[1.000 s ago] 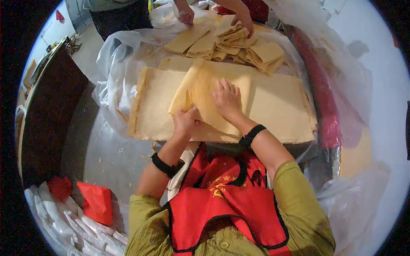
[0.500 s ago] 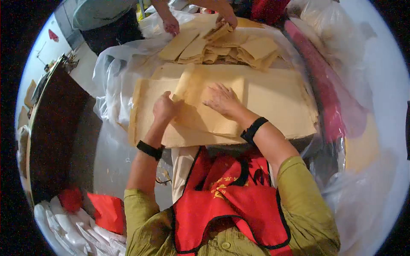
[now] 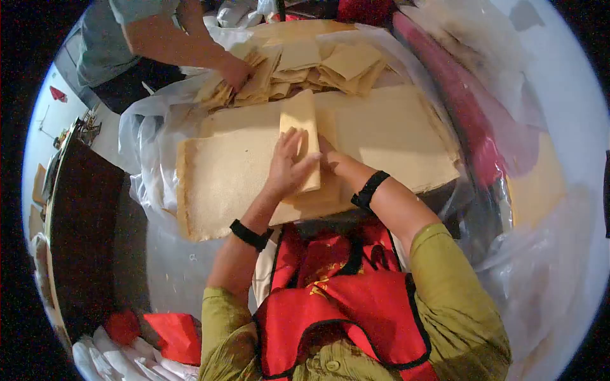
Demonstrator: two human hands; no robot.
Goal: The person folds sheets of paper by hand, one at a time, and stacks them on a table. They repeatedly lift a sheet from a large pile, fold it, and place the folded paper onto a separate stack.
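Note:
In the middle of the head view a yellowish-tan sheet, folded into a narrow upright strip (image 3: 300, 111), stands over a stack of wide flat sheets (image 3: 222, 165) of the same colour. My left hand (image 3: 289, 165) lies against the near face of the strip, fingers stretched and thumb apart. Just right of the strip is my right hand (image 3: 330, 157), at its edge; its fingers are mostly hidden behind the fold. Both wrists wear black bands. The stack has rough, darker edges at left and right.
Behind the stack lies a pile of smaller folded tan pieces (image 3: 343, 63). A co-worker's hand (image 3: 236, 73) reaches into its left side. Clear plastic film (image 3: 155, 140) hangs around the table. A pink-red covered roll (image 3: 445, 95) runs along the right; a dark panel (image 3: 82, 222) stands left.
The fold has risen into a narrow strip; my left hand moved right onto it and my right hand went behind its edge. The co-worker's arm shifted left over the pile.

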